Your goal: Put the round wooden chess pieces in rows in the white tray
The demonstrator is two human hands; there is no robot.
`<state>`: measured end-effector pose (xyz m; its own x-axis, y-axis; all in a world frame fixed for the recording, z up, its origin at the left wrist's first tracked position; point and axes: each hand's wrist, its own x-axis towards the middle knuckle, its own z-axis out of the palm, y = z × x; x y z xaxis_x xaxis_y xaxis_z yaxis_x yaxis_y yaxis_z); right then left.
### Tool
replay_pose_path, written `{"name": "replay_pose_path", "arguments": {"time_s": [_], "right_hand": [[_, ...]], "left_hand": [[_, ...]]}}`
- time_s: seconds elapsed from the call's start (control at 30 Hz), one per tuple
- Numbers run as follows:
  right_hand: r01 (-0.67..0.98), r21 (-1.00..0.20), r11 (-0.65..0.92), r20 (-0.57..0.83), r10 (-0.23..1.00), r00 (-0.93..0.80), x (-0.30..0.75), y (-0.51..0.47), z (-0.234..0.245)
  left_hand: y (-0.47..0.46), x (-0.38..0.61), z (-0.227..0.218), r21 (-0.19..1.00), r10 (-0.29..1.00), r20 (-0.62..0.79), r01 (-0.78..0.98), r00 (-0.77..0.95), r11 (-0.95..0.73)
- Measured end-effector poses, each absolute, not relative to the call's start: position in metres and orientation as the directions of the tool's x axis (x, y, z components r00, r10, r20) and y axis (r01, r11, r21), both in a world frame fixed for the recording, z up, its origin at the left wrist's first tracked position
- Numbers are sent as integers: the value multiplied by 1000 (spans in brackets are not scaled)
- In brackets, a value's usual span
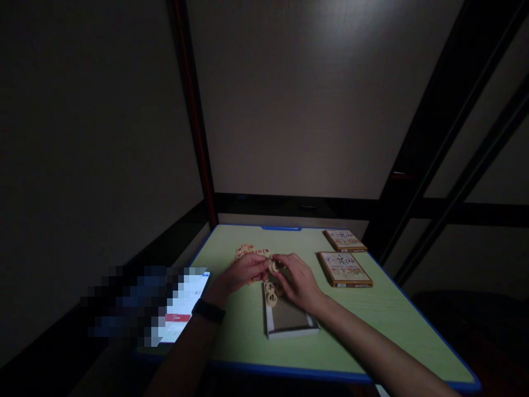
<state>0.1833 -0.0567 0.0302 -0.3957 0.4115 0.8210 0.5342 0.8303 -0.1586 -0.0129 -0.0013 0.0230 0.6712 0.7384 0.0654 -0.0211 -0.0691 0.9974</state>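
Note:
My left hand [247, 270] and my right hand [305, 282] meet above the far end of an open shallow box [292, 331]. Between their fingertips are round wooden Chinese chess pieces [273, 267], with the fingers of both hands closed on them. How many they hold is hard to make out. A few pieces with dark characters [271, 299] lie in the box's far left corner. Behind my left hand is a loose heap of pieces with red characters [244, 249], partly covered by the hand.
Two printed cardboard game boxes [346, 270] lie flat on the right side of the light green table [372, 320]. A lit screen [182, 309], partly pixelated, is at the left edge. Blue trim runs round the table, and a wall panel [297, 110] rises behind it.

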Motion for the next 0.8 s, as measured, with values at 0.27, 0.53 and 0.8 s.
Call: {"name": "replay_pose_path", "arguments": {"time_s": [0.27,0.53,0.8], "right_hand": [[570,-268,777,611,594,-524,205,-74,60],[741,-119,661,186,748,-637,198,-106,38],[759,-128,639,151,768,-622,196,-104,30]], "left_hand": [[7,-12,23,977,875,133,86,466,-194],[12,-4,6,786,937,200,524,285,-327],[2,1,13,685,922,218,623,319,-378]]}}
